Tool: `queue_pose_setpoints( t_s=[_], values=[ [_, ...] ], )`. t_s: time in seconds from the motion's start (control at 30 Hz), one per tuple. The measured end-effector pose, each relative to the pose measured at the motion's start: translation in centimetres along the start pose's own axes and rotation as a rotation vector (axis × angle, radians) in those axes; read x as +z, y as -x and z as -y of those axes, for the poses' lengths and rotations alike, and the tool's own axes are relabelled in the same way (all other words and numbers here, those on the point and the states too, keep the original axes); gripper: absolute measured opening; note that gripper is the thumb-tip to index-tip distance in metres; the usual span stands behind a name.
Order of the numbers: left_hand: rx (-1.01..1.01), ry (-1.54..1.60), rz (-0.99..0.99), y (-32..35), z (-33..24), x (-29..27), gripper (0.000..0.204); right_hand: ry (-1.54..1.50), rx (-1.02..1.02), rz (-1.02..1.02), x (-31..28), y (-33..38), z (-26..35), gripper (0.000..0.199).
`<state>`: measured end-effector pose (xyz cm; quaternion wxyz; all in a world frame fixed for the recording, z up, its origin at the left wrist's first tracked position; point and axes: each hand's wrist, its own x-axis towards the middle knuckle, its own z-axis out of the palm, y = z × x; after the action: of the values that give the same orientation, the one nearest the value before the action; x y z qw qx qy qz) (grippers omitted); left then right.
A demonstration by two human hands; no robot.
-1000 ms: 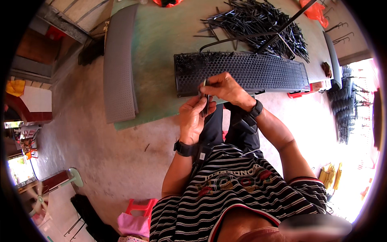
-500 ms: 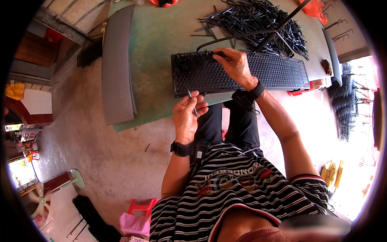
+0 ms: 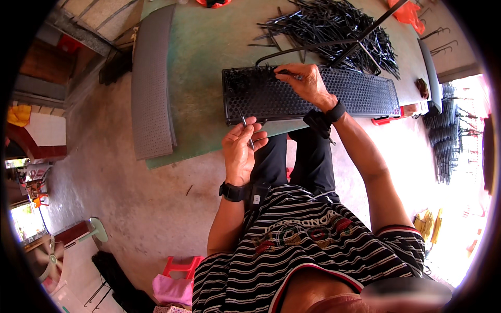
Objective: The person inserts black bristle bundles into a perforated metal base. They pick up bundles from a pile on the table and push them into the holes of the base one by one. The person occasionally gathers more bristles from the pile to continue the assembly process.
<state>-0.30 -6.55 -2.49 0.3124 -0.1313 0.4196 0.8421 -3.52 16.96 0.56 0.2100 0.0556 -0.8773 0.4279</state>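
In front of me lies a long black perforated panel [image 3: 355, 94], its near edge along the table's front. Dark black strands [image 3: 245, 83] cover part of its left end. My left hand [image 3: 239, 151], palm up at the panel's near left corner, pinches a slim pen-like metal tool [image 3: 243, 122] that points at the holes. Over the panel's far edge, my right hand [image 3: 309, 86] has thumb and fingers closed on a black strip [image 3: 283, 72]; the rest of that strip blends into the dark strands. A bent black metal rod frame [image 3: 313, 46] rises behind the panel.
The green table [image 3: 201, 94] bears a large heap of black strips [image 3: 334, 31] beyond the panel. Grey perforated sheets [image 3: 151, 88] are stacked at its left. Orange-red plastic bags [image 3: 407, 18] lie at the far side. Behind me to the left are a red stool [image 3: 180, 266] and a fan [image 3: 52, 258].
My right hand has shifted very slightly at the panel's far edge, fingers still closed. My left hand keeps the metal tool in nearly the same place.
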Motion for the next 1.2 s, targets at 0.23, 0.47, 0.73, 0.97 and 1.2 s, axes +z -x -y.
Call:
queue_pose_setpoints(
  t_s=[0.23, 0.47, 0.73, 0.97, 1.2],
  values=[
    [-0.005, -0.007, -0.005, -0.1, 0.2, 0.3, 0.019, -0.043, -0.001, 0.053, -0.2, -0.1, -1.3, 0.016],
    [-0.013, -0.014, 0.006, 0.0, 0.3, 0.7, 0.019, 0.055, 0.066, 0.074, 0.2, -1.0, -0.3, 0.018],
    [-0.022, -0.029, 0.009, 0.2, 0.1, 1.1, 0.020, 0.008, 0.023, 0.004, 1.0, -1.4, -0.4, 0.016],
    [-0.019, -0.034, 0.011, 0.2, 0.3, 1.2, 0.019, 0.096, 0.021, 0.039, 0.9, -1.4, 0.0, 0.017],
    [-0.045, -0.065, 0.047, 0.2, 0.9, 2.2, 0.020, 0.415, -0.132, 0.102, 1.3, -1.1, 0.0, 0.023]
  ],
)
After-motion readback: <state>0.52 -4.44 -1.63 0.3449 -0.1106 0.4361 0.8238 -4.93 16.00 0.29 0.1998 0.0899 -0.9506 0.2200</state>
